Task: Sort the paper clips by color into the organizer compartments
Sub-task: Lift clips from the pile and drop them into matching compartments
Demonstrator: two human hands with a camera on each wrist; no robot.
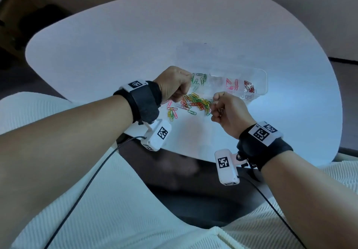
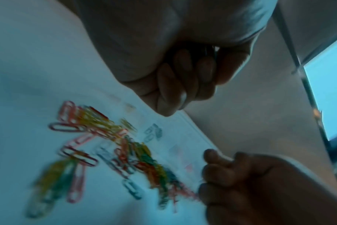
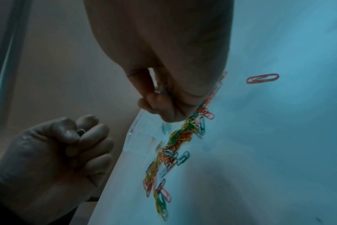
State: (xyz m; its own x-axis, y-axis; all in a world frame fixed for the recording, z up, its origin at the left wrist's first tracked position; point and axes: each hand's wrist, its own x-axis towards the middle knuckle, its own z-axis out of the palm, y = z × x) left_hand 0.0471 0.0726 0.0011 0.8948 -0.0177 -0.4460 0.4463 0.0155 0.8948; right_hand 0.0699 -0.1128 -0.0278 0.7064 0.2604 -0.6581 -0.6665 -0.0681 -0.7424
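Observation:
A clear organizer (image 1: 265,82) lies on the white table, with green clips (image 1: 200,79) in its left compartment, pink clips (image 1: 233,86) further right and red clips (image 1: 249,89) at its right end. A mixed pile of coloured paper clips (image 1: 195,103) lies just in front of it. My left hand (image 1: 175,86) hovers at the organizer's left end with its fingers curled, pinching a small dark clip (image 3: 80,131) between thumb and forefinger. My right hand (image 1: 226,111) is curled at the pile's right end, and something silvery (image 3: 162,89) shows inside its fingers.
A lone red clip (image 3: 262,78) lies apart from the pile. The table's near edge (image 1: 174,153) runs just behind both wrists, with my lap in white knit cloth below it. Bare tabletop (image 1: 135,45) stretches beyond and left of the organizer.

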